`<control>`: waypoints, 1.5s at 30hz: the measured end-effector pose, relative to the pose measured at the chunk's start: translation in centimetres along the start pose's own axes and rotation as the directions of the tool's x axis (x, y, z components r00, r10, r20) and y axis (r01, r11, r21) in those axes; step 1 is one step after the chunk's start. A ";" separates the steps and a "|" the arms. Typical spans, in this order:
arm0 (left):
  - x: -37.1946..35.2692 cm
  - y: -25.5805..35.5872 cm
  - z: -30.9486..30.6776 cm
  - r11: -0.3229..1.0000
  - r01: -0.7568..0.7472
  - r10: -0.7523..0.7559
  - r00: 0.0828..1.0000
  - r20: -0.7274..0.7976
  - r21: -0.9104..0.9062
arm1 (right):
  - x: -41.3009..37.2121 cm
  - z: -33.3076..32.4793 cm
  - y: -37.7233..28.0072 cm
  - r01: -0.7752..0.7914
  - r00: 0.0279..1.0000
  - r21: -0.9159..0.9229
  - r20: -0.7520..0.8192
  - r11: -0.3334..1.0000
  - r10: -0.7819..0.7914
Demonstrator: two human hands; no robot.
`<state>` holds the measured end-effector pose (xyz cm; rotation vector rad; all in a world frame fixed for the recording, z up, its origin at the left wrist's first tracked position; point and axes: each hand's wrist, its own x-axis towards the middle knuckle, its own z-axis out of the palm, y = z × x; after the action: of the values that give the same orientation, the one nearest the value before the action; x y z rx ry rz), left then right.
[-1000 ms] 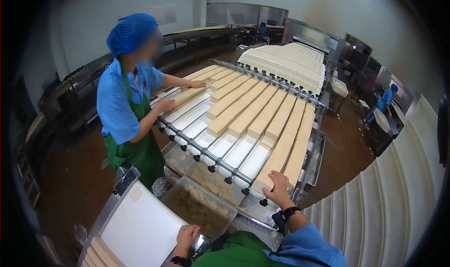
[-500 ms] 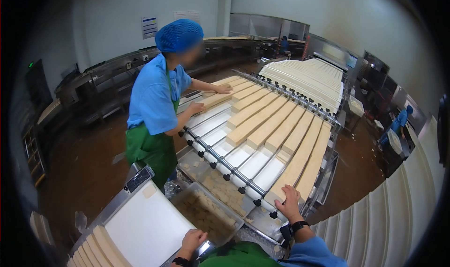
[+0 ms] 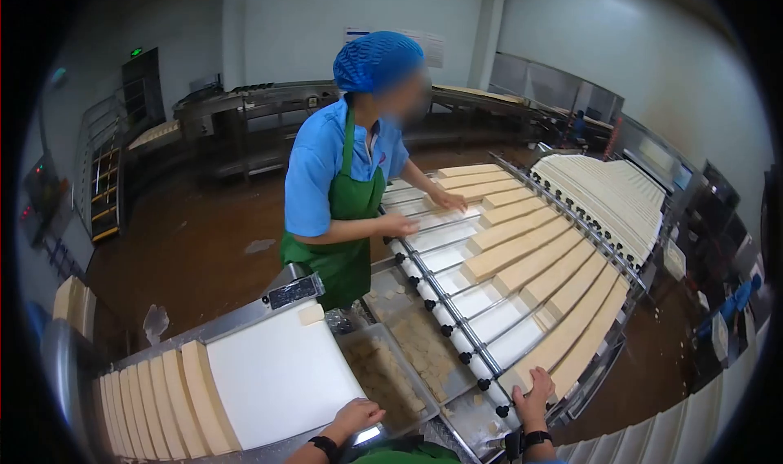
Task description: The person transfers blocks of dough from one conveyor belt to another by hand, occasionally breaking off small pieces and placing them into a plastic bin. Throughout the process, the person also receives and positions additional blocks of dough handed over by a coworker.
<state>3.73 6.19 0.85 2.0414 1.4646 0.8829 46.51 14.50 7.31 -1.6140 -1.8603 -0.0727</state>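
My right hand (image 3: 534, 395) is at the near end of a long pale strip (image 3: 563, 333) on the slatted conveyor, thumb on one side and fingers over its end. By the near edge of the white belt (image 3: 277, 374), my left hand (image 3: 357, 416) is closed with its fingers curled; nothing shows in it. Several pale strips (image 3: 167, 403) stand side by side on the belt's left part. A bin of pale pieces (image 3: 379, 382) sits between the belt and the conveyor.
A co-worker in a green apron (image 3: 347, 203) stands across at the conveyor's left side, both hands over it. A metal rail (image 3: 457, 317) with black knobs runs along the conveyor's near edge. At the far right is another person in blue (image 3: 738, 297).
My view has turned left, so everything sits further right. The co-worker's hands have come off the strip they were touching. My hands keep about the same places.
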 end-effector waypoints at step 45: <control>-0.1 -0.2 0.0 0.982 -0.083 0.072 0.995 0.074 0.167 | -0.6 0.6 0.3 -0.002 1.000 -0.050 -0.022 0.999 0.001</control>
<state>3.60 6.14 0.69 2.2435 1.4772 0.7332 46.50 14.37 6.41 -1.6414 -1.8545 -0.1365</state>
